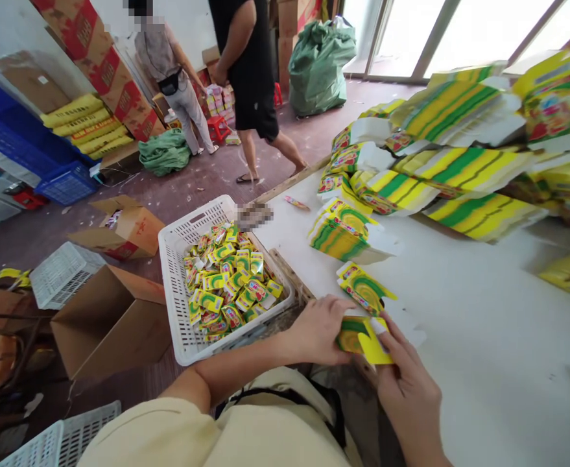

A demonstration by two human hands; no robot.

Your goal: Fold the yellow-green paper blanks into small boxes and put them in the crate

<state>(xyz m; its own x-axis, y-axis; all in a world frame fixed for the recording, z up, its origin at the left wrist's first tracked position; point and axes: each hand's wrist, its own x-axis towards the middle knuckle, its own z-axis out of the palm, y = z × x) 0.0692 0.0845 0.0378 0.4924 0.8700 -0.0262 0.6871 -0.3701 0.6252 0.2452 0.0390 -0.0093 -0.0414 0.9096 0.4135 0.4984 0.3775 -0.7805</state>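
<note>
Between my two hands, over the front edge of the white table (464,324), is a small yellow and green carton (355,334) with a yellow flap sticking out. My left hand (318,329) grips its left end. The fingers of my right hand (408,383) close on its right side by the flap. Just beyond my fingers, a few flat printed cartons (362,285) lie on the tabletop. A short stack of flat cartons (340,227) stands behind them. To the left, a white plastic basket (182,347) holds many small folded yellow cartons (231,279).
Large piles of flat cartons (460,168) cover the table's far right. Open cardboard boxes (114,318) and a white crate (68,272) stand on the floor at left. Two people (253,71) are beyond the table, near a green sack (321,65) and stacked boxes.
</note>
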